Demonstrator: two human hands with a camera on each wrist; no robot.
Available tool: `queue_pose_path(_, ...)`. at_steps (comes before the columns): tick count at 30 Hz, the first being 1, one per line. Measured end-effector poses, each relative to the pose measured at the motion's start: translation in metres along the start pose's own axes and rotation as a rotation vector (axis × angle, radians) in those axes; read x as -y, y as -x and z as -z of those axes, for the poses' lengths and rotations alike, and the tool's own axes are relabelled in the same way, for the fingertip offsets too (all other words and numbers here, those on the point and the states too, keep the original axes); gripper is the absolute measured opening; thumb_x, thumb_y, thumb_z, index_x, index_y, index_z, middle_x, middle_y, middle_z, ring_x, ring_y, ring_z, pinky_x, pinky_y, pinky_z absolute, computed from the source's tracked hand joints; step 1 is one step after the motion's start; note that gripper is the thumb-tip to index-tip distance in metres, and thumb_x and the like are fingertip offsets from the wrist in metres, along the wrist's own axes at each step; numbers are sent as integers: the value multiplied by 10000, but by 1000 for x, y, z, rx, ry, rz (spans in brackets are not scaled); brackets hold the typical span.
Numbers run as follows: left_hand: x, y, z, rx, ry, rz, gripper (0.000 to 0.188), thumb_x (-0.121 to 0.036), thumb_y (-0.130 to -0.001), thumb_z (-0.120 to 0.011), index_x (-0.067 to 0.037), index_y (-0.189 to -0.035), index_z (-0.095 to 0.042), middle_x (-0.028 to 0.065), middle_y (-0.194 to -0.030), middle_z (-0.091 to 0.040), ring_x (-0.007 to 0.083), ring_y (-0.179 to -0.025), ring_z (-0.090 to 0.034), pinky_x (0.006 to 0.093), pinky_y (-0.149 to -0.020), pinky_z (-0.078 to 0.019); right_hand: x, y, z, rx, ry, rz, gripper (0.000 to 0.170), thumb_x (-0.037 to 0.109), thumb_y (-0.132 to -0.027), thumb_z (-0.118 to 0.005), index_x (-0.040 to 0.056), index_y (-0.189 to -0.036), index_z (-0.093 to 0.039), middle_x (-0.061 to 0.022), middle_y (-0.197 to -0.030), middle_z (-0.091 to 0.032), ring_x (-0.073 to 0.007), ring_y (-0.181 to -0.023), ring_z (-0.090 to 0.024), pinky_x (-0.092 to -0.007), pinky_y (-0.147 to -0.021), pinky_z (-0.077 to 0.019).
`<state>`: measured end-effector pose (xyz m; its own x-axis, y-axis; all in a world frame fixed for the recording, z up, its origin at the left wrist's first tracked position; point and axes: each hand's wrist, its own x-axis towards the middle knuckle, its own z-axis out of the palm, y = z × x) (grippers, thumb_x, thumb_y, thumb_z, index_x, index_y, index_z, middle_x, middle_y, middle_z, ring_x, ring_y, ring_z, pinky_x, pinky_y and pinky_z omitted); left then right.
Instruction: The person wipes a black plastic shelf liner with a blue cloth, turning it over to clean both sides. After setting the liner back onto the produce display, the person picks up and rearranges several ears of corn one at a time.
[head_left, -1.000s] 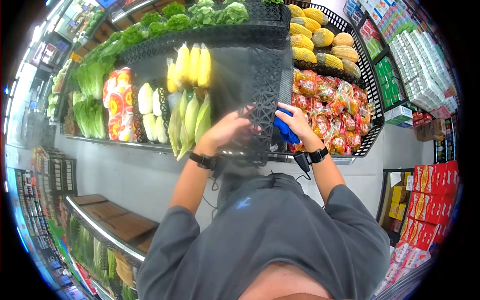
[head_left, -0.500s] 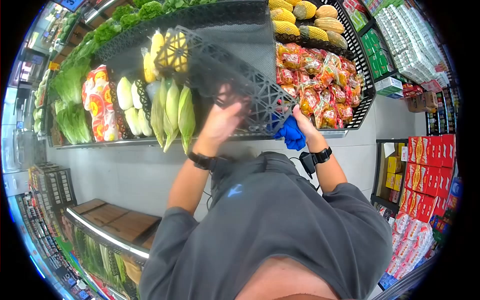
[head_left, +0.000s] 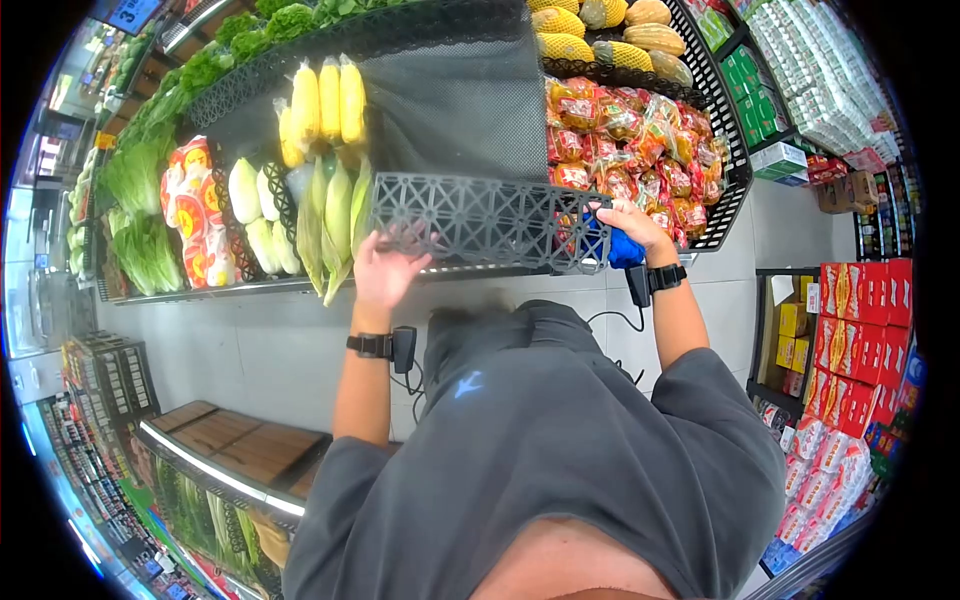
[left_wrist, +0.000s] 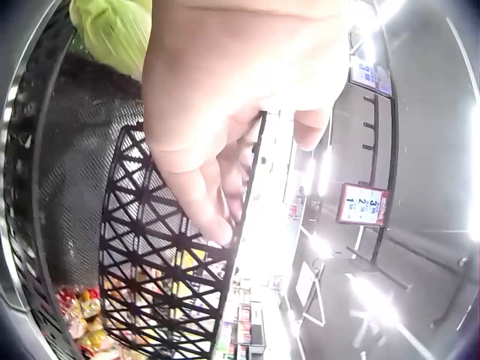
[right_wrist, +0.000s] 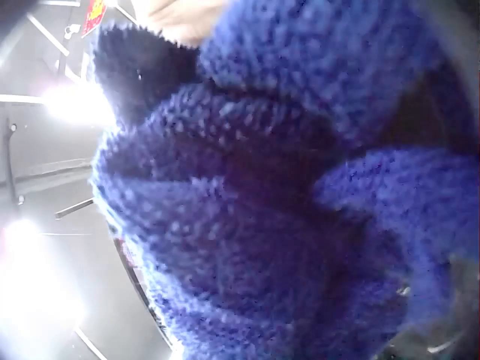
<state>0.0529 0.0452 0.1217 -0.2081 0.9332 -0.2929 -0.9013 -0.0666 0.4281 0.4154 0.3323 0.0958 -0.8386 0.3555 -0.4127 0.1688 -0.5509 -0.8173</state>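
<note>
A black plastic lattice divider [head_left: 480,222] is held level across the front of the produce stand. My left hand [head_left: 386,272] grips its left end; in the left wrist view, the fingers [left_wrist: 196,196] lie over one face and the thumb is on the other side of the edge. At the divider's right end my right hand [head_left: 640,226] holds a bunched blue cloth [head_left: 627,250] against the lattice. Fluffy blue folds of this cloth [right_wrist: 225,247] fill most of the right wrist view and hide the fingers.
Left of the divider stand corn in husks [head_left: 338,220] and bagged yellow corn [head_left: 328,105]. Behind it lies a dark mesh mat [head_left: 450,100]. Red-wrapped packs [head_left: 640,140] fill the right bin, netted melons [head_left: 565,48] beyond. A wooden-topped shelf [head_left: 225,430] stands behind at left.
The divider has turned from upright, through a slant, to lying level left to right. My left hand has moved left with its end, my right hand slightly right with the cloth.
</note>
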Motion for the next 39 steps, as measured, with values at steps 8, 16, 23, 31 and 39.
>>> queue_pose_path(8,-2,18,45,-459,-421,-91,420,-467,-1058,-448,-74,-1133,-577,97,-1088,-694,295,-979,-695,402,-730,-586,26,-52,4,-196,203,134,362,264,-966,-680,-10,-1202,-675,-68,-1074,-718,-100,-913,-661,-248,-792,-531)
queue_pose_path(16,36,24,79,-525,-342,-113,297,-357,-1043,-541,-92,-1170,-589,71,-1114,-689,269,-971,-700,353,-702,-585,49,-30,-38,-661,162,473,533,180,-885,-744,33,-1359,-549,-96,-1129,-668,-156,-908,-670,-279,-745,-564)
queue_pose_path(23,37,41,85,-508,-368,-13,243,-212,-980,-609,-97,-1192,-585,88,-1182,-684,273,-1022,-682,413,-776,-568,-17,-73,-107,-594,1260,767,630,81,-790,-642,77,-1406,-508,-155,-1352,-581,-389,-1260,-505,-459,-1077,-421)
queue_pose_path(31,52,42,119,-586,-326,57,231,-214,-941,-602,-100,-1142,-605,91,-1064,-690,280,-909,-689,440,-754,-555,-45,-84,-154,-224,1284,862,569,28,-711,-682,51,-1272,-592,-145,-1335,-583,-352,-1244,-533,-435,-1057,-461)
queue_pose_path(39,67,37,102,-657,-323,-92,269,-309,-1008,-613,-91,-1164,-595,87,-1020,-679,234,-740,-673,397,-699,-577,-22,-82,-118,-547,1435,891,367,-17,-757,-592,62,-1111,-650,-109,-1165,-648,-312,-1049,-592,-408,-937,-497)
